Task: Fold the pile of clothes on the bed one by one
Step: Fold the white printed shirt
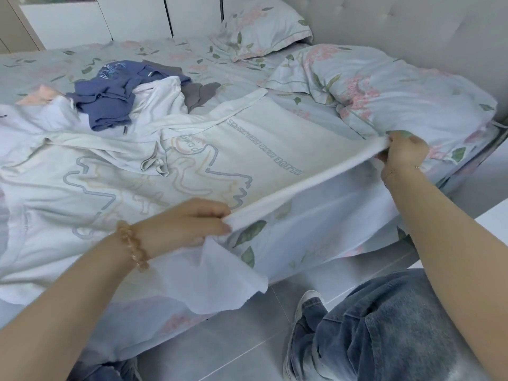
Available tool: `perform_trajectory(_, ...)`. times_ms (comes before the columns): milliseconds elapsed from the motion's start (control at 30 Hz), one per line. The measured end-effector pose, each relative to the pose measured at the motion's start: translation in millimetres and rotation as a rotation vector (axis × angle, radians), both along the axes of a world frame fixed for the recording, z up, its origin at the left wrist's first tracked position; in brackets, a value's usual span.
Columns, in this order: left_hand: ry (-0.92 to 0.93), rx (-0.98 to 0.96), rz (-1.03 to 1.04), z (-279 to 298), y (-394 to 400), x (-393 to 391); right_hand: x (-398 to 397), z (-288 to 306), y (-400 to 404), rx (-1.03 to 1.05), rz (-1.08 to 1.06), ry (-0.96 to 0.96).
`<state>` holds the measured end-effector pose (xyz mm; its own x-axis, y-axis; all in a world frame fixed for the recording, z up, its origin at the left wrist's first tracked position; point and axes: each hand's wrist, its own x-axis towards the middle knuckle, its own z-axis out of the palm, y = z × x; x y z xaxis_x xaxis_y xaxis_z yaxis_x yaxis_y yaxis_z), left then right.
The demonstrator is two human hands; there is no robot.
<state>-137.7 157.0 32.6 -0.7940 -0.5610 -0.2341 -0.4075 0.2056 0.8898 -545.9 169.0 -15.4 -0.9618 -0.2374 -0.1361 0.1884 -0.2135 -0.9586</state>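
Hoodie [247, 149] hem pinched taut by left hand [189, 224] and right hand [404, 152] at bed [302, 243] edge; uneven pull may skew fold.

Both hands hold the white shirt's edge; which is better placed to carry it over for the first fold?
Probably the right hand: it pinches the white shirt at the free far corner, while the left hand sits mid-hem.

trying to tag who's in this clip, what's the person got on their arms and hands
Both forearms are bare, with no sleeves in view. The left hand has a bracelet of round, translucent peach-amber beads at the wrist. The right hand has a thin gold chain bracelet at the wrist. No gloves and no watch show; whether any rings are worn cannot be told.
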Motion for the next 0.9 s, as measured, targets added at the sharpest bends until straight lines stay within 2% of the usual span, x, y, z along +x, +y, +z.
perform_trajectory(100,0.177,0.153,0.231,9.8,-20.3,8.8,5.1,20.9,-27.5,-0.108,0.159,-0.007)
perform_trajectory(167,0.187,0.161,0.362,7.7,-35.6,13.8,15.8,28.2,-46.0,-0.126,0.263,0.008)
perform_trajectory(333,0.081,0.131,0.571,-15.2,-66.7,19.1,26.4,20.3,-98.7,0.020,0.367,-0.109)
perform_trajectory(500,-0.034,0.064,0.687,-33.9,-88.0,22.3,28.8,10.2,-141.9,0.089,0.419,-0.063)
perform_trajectory(600,-0.109,0.025,0.709,-44.2,-94.2,22.0,28.8,0.0,-157.0,0.152,0.549,-0.036)
perform_trajectory(700,-0.169,-0.047,0.718,-50.4,-96.0,19.3,25.1,-10.4,-163.6,0.388,0.662,0.164)
perform_trajectory(767,-0.222,-0.166,0.705,-50.1,-96.1,14.6,27.3,-15.3,-158.9,0.516,0.712,0.444)
perform_trajectory(833,-0.350,-0.354,0.648,-46.4,-93.0,7.7,43.0,-15.4,-145.7,0.571,0.791,0.775)
perform_trajectory(900,-0.561,-0.680,0.580,-47.6,-90.6,1.9,70.5,-15.3,-133.6,0.533,0.972,1.050)
